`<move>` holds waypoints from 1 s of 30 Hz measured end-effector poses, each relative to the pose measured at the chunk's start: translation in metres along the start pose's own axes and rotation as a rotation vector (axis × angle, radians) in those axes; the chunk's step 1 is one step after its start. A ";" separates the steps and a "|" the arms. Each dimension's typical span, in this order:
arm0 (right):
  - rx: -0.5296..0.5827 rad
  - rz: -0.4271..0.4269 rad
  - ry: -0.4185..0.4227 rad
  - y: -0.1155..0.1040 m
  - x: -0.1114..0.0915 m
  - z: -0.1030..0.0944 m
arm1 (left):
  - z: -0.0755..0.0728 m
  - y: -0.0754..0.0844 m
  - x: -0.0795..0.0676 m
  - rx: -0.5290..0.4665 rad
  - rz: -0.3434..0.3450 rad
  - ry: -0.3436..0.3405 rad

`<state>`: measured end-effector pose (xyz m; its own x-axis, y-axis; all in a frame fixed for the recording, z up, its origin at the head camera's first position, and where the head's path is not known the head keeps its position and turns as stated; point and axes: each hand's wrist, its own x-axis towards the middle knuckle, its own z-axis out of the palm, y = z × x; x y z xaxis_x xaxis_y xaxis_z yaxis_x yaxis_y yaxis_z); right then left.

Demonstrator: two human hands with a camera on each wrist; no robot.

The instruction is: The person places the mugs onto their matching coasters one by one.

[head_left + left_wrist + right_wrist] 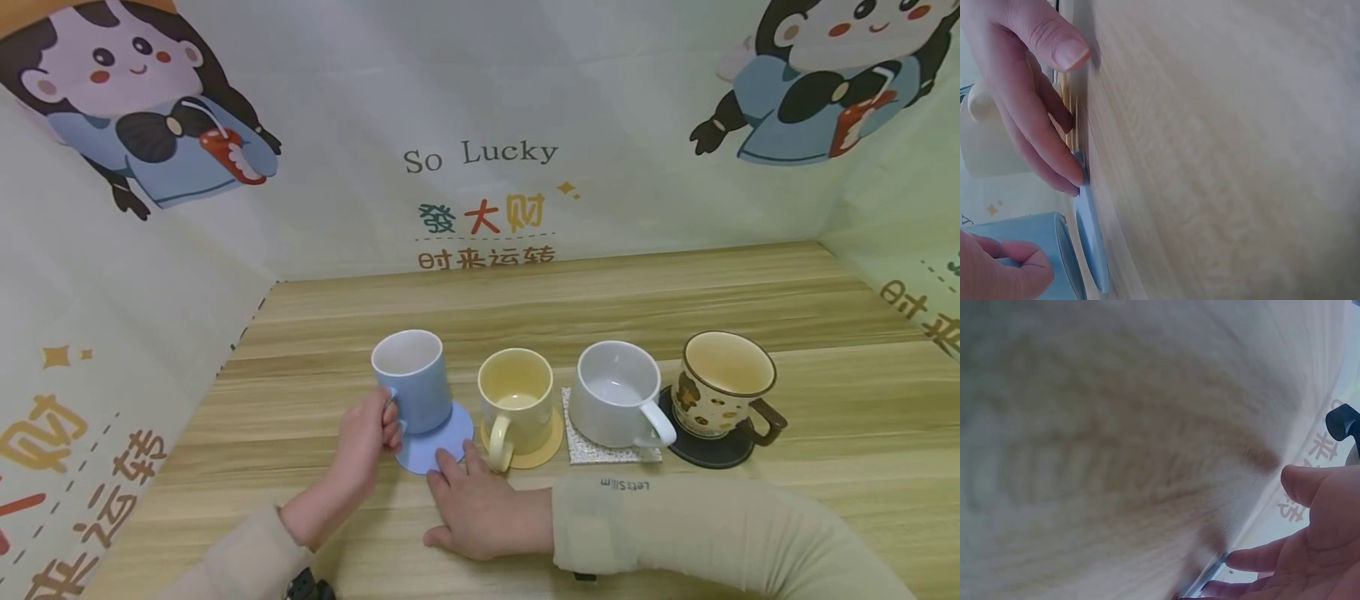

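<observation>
My left hand [365,433] grips the handle of a light blue mug [420,392], which stands over the far part of a round blue coaster [438,450]. In the left wrist view, a narrow gap shows between the base of the mug [1054,250] and the coaster [1091,237]. My right hand [480,508] lies palm down with fingers spread. Its fingertips touch the near right edge of the blue coaster. Close to those fingertips is the handle of a yellow mug [517,387], on a round yellow coaster [543,446].
Right of the yellow mug, a white mug [611,408] sits on a square silvery glitter coaster [600,452]. At the row's right end, a cream patterned mug [712,400] with a brown handle is on a round black coaster [712,450]. A printed cloth [630,208] surrounds the wooden table [337,308].
</observation>
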<state>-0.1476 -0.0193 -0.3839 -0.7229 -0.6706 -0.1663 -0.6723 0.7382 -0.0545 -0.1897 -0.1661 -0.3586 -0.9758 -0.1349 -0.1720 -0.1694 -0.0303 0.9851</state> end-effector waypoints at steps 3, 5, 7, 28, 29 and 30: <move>-0.023 -0.006 0.039 0.000 -0.001 0.001 | 0.001 0.000 -0.002 0.004 -0.003 -0.007; -0.055 -0.021 0.077 0.000 -0.001 0.003 | 0.001 0.000 -0.004 0.011 -0.002 -0.012; -0.105 -0.044 0.113 0.001 -0.001 0.004 | 0.001 0.000 -0.005 0.015 -0.001 -0.015; -0.122 -0.048 0.147 0.001 -0.002 0.003 | 0.002 -0.009 -0.015 0.022 0.000 -0.038; -0.125 -0.050 0.148 0.001 -0.002 0.003 | 0.002 -0.009 -0.016 0.022 0.002 -0.043; -0.127 -0.052 0.148 0.001 -0.002 0.003 | 0.002 -0.009 -0.016 0.021 0.002 -0.044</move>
<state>-0.1463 -0.0174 -0.3864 -0.6961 -0.7177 -0.0192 -0.7171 0.6937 0.0670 -0.1731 -0.1613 -0.3648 -0.9812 -0.0917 -0.1698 -0.1697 -0.0093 0.9855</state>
